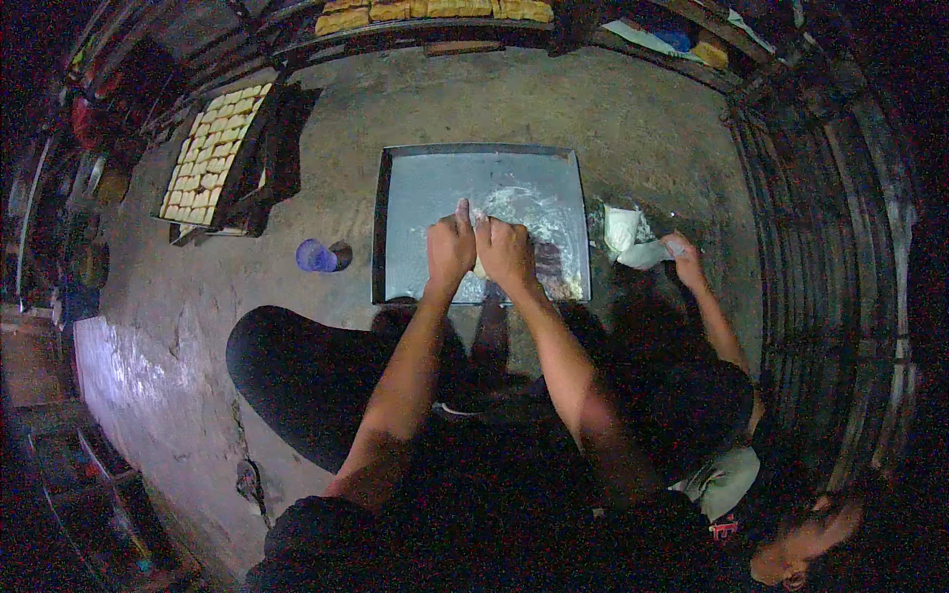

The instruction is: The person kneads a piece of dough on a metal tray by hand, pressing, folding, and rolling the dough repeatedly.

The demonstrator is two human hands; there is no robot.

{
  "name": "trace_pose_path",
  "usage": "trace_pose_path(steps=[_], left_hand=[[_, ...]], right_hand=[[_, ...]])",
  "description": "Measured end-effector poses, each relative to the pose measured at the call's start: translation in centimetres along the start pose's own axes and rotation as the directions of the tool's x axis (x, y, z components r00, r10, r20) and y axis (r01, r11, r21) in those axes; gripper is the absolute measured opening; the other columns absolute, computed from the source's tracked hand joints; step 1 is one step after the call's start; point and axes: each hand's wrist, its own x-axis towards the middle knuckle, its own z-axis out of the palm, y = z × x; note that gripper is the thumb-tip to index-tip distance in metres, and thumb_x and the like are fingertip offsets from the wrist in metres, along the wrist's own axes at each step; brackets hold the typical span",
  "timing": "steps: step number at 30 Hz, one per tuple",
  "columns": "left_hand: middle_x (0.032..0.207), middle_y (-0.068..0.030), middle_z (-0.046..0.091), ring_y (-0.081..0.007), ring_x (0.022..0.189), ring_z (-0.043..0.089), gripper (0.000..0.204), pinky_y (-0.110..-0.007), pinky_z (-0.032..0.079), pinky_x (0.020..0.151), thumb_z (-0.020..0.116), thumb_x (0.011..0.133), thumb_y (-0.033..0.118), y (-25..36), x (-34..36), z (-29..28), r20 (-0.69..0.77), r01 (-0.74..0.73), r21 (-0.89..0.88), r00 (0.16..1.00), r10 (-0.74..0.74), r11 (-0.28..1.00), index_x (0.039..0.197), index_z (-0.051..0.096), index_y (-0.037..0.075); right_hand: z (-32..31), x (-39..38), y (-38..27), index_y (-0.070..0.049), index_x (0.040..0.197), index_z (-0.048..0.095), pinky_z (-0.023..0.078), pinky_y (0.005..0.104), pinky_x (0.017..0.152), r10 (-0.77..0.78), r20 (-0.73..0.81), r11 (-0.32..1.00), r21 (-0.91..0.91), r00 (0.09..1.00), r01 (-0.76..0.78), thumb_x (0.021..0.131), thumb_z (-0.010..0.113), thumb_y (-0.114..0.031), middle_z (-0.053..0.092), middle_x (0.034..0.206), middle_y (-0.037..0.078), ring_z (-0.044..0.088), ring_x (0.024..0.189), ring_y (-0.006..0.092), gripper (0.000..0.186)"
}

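My left hand [451, 245] and my right hand [504, 252] are side by side over a shallow metal tray [413, 178] on the floor, thumbs close together and fingers curled. Both grip a piece of pale dough [479, 267], mostly hidden beneath them. White flour is smeared over the tray's middle and right part. Right of the tray lies a white bag [621, 229] of what looks like flour, with a co-worker's hand [682, 249] at its right end.
A purple plastic cup [311, 255] stands left of the tray. Rows of pale pieces fill a raised tray [213, 153] at back left. Bread lies on a shelf [435, 12] at the back. Dark metal racks [811, 247] line the right. A co-worker sits close at my right.
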Motion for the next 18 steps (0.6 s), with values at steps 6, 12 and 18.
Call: trace_pose_path(steps=[6, 12, 18], left_hand=[[0.060, -0.0301, 0.055, -0.0450, 0.052, 0.054, 0.056, -0.051, 0.041, 0.054, 0.046, 0.101, 0.030, -0.8, 1.3, -1.1, -0.094, 0.032, -0.069, 0.995, -0.039, 0.997, 0.063, 0.059, -0.009], [0.054, -0.0268, 0.053, -0.0373, 0.045, 0.048, 0.060, -0.048, 0.039, 0.052, 0.046, 0.101, 0.033, -1.0, 1.5, -1.2, -0.157, 0.039, -0.093, 0.986, -0.053, 0.995, 0.059, 0.057, -0.008], [0.049, -0.0170, 0.050, -0.0249, 0.045, 0.049, 0.066, -0.043, 0.039, 0.050, 0.043, 0.102, 0.040, -0.1, 0.7, -0.9, -0.109, 0.116, -0.235, 0.983, -0.145, 0.965, 0.058, 0.054, -0.007]], right_hand=[[-0.5, 0.5, -0.7, 0.003, 0.069, 0.062, 0.047, 0.0535, 0.062, -0.026, -0.025, 0.999, 0.021, 0.999, 0.026, 0.098, 0.047, -0.032, 0.059, 0.067, 0.028, 0.059, 0.065, 0.0478, 0.047], [-1.5, 0.9, 0.4, 0.003, 0.068, 0.060, 0.045, 0.0536, 0.061, -0.071, -0.100, 0.997, 0.026, 0.992, 0.074, 0.097, 0.050, -0.031, 0.058, 0.067, 0.028, 0.059, 0.065, 0.0484, 0.046], [-2.9, 1.1, 1.5, -0.001, 0.073, 0.063, 0.049, 0.0553, 0.064, -0.007, -0.065, 0.998, -0.067, 0.998, 0.002, 0.098, 0.048, -0.036, 0.064, 0.071, 0.026, 0.061, 0.066, 0.0479, 0.046]])
